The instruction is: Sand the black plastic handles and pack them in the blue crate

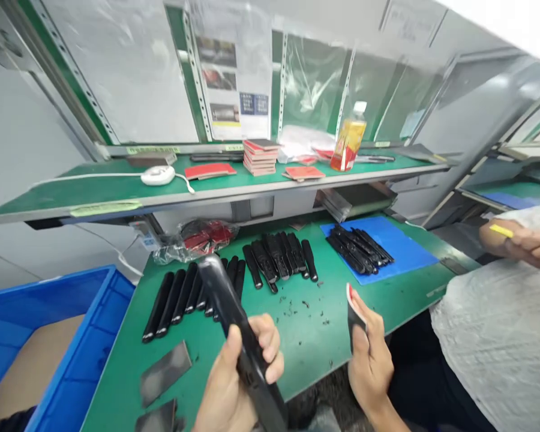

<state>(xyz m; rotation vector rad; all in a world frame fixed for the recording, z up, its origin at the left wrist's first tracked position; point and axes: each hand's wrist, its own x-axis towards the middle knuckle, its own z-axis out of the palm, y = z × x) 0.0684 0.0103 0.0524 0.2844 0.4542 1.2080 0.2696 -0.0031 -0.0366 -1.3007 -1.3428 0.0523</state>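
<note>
Black handle [224,294]: middle hidden by the left hand [227,381], near end cut off — over the bench [315,351].
Grey-and-red pad [354,318]: partly behind the thumb of the right hand [373,363].
Blue bin [87,360]: left of the bench, partly out of view.
Co-worker [513,324]: right of the bench, head cut off.
Posted sheet [254,66]: above the bench — print too blurred to read.

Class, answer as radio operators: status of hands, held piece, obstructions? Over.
Left hand gripping long, glossy black, handle-shaped piece, tilted. Right hand pinching bent grey-and-red sheet, apart from piece. Small dark scraps on green tabletop; neither hand appears blocked.
</note>
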